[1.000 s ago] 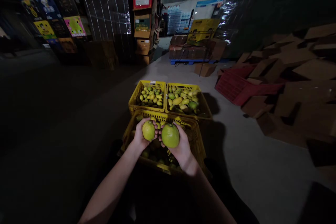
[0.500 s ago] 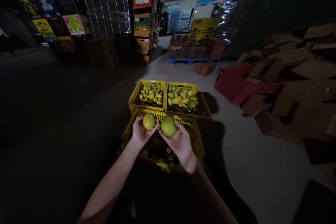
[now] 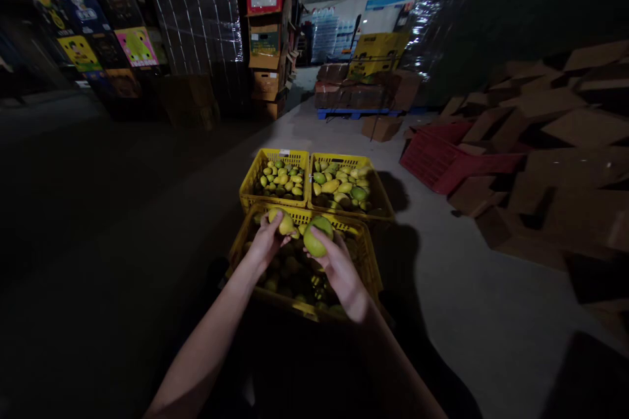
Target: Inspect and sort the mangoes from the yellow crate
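Note:
Above the near yellow crate [image 3: 372, 262], my left hand [image 3: 265, 243] is closed around a yellow mango [image 3: 285, 225], thumb on top. A larger green mango [image 3: 312, 246] sits in the closed fingers of my right hand [image 3: 343, 270], its thumb across the fruit. The two mangoes are side by side with a small gap. In the near crate lie more mangoes in deep shadow, partly hidden by my hands and forearms.
Behind stand a left yellow crate [image 3: 244, 193] of small yellow mangoes and a right yellow crate [image 3: 386, 204] of larger yellow and green ones. A red crate [image 3: 435, 160] and cardboard pile [image 3: 555, 177] lie right. A blue pallet [image 3: 344, 114] holds boxes farther back.
Both hands have turned: the thumbs now lie over the mangoes, where the palms were more upturned before. The yellow mango has shifted slightly right and tilted.

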### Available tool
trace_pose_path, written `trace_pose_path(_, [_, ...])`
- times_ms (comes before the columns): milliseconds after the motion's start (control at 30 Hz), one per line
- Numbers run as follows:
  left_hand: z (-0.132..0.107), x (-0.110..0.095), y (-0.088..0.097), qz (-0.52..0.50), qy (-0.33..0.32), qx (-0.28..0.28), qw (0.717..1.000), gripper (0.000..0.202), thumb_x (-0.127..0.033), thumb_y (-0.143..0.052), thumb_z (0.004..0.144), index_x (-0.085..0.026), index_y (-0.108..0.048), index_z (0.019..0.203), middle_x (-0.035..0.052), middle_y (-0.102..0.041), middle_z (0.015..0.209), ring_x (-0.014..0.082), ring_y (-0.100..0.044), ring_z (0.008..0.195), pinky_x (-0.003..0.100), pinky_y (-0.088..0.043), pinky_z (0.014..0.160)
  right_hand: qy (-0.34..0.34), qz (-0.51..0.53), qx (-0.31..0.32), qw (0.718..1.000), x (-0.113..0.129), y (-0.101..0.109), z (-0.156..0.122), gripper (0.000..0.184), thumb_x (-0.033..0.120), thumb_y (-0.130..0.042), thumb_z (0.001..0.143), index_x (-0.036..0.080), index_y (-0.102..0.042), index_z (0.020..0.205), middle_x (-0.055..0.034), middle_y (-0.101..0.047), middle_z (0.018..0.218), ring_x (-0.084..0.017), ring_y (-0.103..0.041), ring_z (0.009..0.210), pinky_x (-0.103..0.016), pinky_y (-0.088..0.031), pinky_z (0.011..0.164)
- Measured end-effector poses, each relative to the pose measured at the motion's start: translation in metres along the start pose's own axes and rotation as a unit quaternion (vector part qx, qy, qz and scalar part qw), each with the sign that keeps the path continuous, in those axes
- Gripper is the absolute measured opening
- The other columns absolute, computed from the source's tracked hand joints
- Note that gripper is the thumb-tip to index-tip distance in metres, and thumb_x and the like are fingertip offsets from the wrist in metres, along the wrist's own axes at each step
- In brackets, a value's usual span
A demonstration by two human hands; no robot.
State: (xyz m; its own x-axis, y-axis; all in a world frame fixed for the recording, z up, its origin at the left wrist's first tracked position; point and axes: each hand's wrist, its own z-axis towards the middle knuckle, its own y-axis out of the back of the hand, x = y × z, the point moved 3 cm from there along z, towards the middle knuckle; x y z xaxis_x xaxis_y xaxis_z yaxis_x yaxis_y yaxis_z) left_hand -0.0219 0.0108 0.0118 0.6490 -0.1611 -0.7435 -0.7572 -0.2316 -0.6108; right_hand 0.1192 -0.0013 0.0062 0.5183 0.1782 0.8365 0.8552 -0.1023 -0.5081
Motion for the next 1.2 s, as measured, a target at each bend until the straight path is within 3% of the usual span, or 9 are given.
trace_pose_path(100, [-0.006,-0.013,0.0,0.098,-0.181,-0.021,0.978,0.045,-0.004,-0.077,0.055,-0.02,-0.059,0.093,0.0004,-0.06,0.093,0.0139,-0.057,0.093,0.018,-0.044,0.081,0.181,-0.144,-0.053,0.972,0.012,0.003,0.0,0.049,0.018,-0.08,0.052,0.025,-0.062,0.096,0.0022,-0.066,0.094,-0.017,-0.06,0.088,-0.029,-0.048,0.082])
trace_pose_path(200, [-0.013,-0.02,-0.003,0.131,-0.238,0.002,0.962,0.049,0.004,-0.075,0.048,-0.019,-0.064,0.089,0.0031,-0.06,0.1,0.0196,-0.05,0.11,0.023,-0.036,0.096,0.301,-0.205,-0.065,0.929,0.021,0.003,-0.002,0.052,0.014,-0.079,0.05,0.026,-0.063,0.098,-0.0008,-0.062,0.103,-0.021,-0.054,0.102,-0.036,-0.036,0.099])
trace_pose_path(300, [-0.016,-0.025,-0.005,0.151,-0.253,0.024,0.955,0.049,0.006,-0.074,0.046,-0.02,-0.067,0.087,0.0043,-0.06,0.103,0.0219,-0.047,0.115,0.026,-0.034,0.099,0.34,-0.242,-0.048,0.908,0.025,-0.001,-0.007,0.046,0.012,-0.075,0.054,0.026,-0.065,0.096,-0.0028,-0.061,0.103,-0.024,-0.052,0.103,-0.041,-0.034,0.102])
trace_pose_path(433, [-0.017,-0.025,-0.005,0.181,-0.273,0.057,0.943,0.051,0.003,-0.077,0.046,-0.021,-0.068,0.089,0.0041,-0.061,0.107,0.0198,-0.049,0.113,0.022,-0.036,0.096,0.346,-0.255,-0.044,0.902,0.027,-0.005,-0.012,0.045,0.013,-0.076,0.056,0.027,-0.063,0.097,-0.0016,-0.062,0.104,-0.022,-0.053,0.103,-0.037,-0.035,0.1])
trace_pose_path(600, [-0.011,-0.018,0.0,0.106,-0.184,0.063,0.975,0.059,0.001,-0.079,0.046,-0.021,-0.064,0.098,0.0006,-0.065,0.093,0.0142,-0.058,0.094,0.019,-0.044,0.083,0.279,-0.15,-0.06,0.947,0.025,-0.004,-0.009,0.061,0.015,-0.082,0.046,0.025,-0.058,0.1,0.0005,-0.066,0.093,-0.017,-0.059,0.086,-0.03,-0.046,0.083])
trace_pose_path(767, [-0.013,-0.02,0.002,0.04,-0.114,0.091,0.988,0.036,-0.01,-0.076,0.059,-0.017,-0.065,0.091,0.0022,-0.067,0.089,0.0126,-0.062,0.081,0.02,-0.048,0.074,0.157,0.0,0.011,0.988,0.026,-0.006,-0.006,0.038,0.016,-0.079,0.056,0.021,-0.062,0.089,0.0007,-0.069,0.088,-0.015,-0.062,0.08,-0.025,-0.05,0.073])
trace_pose_path(967, [-0.01,-0.017,0.011,-0.035,-0.04,0.098,0.994,0.03,-0.014,-0.067,0.07,-0.017,-0.063,0.1,0.0044,-0.068,0.094,0.0148,-0.066,0.079,0.027,-0.054,0.074,-0.012,0.142,0.065,0.988,0.02,-0.003,-0.003,0.021,0.027,-0.069,0.07,0.019,-0.064,0.089,-0.0047,-0.072,0.09,-0.02,-0.066,0.087,-0.032,-0.056,0.074])
trace_pose_path(1100, [-0.011,-0.015,0.01,-0.09,0.025,0.135,0.986,0.021,-0.016,-0.055,0.076,-0.013,-0.062,0.095,0.0082,-0.068,0.091,0.0184,-0.067,0.081,0.034,-0.054,0.081,-0.054,0.166,0.073,0.982,0.013,-0.003,-0.003,0.022,0.031,-0.063,0.073,0.019,-0.064,0.091,-0.0056,-0.073,0.09,-0.023,-0.067,0.086,-0.04,-0.056,0.076])
trace_pose_path(1200, [-0.012,-0.015,0.006,-0.13,0.066,0.154,0.977,0.025,-0.024,-0.052,0.079,-0.012,-0.06,0.099,0.0102,-0.068,0.096,0.0193,-0.067,0.086,0.034,-0.054,0.082,-0.093,0.15,0.08,0.981,0.008,-0.003,-0.006,0.021,0.033,-0.054,0.078,0.018,-0.065,0.087,-0.0073,-0.074,0.082,-0.023,-0.069,0.078,-0.038,-0.057,0.07])
